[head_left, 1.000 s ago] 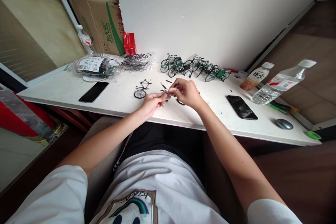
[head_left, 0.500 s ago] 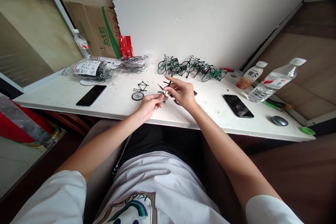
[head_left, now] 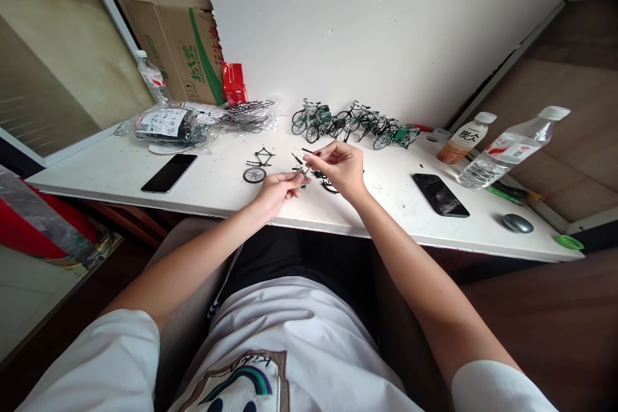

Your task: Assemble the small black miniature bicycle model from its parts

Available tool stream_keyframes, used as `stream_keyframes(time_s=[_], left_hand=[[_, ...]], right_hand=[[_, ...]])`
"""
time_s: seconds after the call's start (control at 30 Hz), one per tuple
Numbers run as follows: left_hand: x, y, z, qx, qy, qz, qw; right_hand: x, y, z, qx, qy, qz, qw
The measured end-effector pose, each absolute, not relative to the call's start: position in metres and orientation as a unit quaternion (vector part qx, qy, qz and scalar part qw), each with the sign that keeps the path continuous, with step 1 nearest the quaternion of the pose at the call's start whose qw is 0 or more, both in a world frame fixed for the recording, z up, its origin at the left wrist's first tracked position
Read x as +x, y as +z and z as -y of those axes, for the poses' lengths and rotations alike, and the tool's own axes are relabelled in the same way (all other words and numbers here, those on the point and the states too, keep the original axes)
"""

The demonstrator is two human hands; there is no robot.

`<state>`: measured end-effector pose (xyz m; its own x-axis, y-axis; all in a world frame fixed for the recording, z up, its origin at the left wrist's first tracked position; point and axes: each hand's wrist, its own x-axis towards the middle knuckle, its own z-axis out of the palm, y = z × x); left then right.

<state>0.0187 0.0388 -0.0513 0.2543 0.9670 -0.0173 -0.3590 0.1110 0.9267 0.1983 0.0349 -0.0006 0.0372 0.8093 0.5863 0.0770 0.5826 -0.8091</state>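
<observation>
Between thumb and fingers, my left hand (head_left: 279, 192) pinches a small dark model part (head_left: 303, 175) above the table's front half. My right hand (head_left: 340, 168) is closed in a pinch just above and to the right of that part; whatever its fingertips hold is too small to make out. Left of my hands lie a black miniature bicycle frame (head_left: 263, 156) and a spoked wheel (head_left: 254, 174). More dark pieces (head_left: 329, 186) lie partly hidden under my right hand. Behind my hands stands a row of green and black miniature bicycles (head_left: 355, 122).
On the white table (head_left: 217, 196) are a phone (head_left: 168, 173) at left and another phone (head_left: 440, 194) at right. Plastic bags of parts (head_left: 167, 129) lie back left. Two bottles, orange-brown (head_left: 466, 138) and clear (head_left: 512, 149), stand right, near a mouse (head_left: 517, 223).
My right hand has shifted slightly right, and its raised index finger has come down into a pinch near the part. My left hand keeps its grip almost unmoved.
</observation>
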Motion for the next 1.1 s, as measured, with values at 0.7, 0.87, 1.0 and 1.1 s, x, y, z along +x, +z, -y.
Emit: stream_keyframes(time_s=[0.7,0.87,1.0,1.1], left_hand=[[0.0177,-0.0492,-0.0389,0.425,0.501,-0.341,0.672],[0.0169,-0.0487,-0.0384,0.445,0.489,-0.339,0.669],[0.0162,-0.0486,-0.0407,0.428,0.496,-0.335,0.678],[0.0167,-0.0479,-0.0414,0.416,0.498,-0.337,0.682]], right_hand=[[0.1995,-0.0029,-0.0357,-0.355,0.298,0.630,0.623],[0.1995,-0.0052,-0.0343,-0.357,0.240,0.641,0.635],[0.2015,-0.0011,-0.0325,-0.350,0.201,0.674,0.619],[0.2012,0.0030,-0.0315,-0.339,0.224,0.684,0.606]])
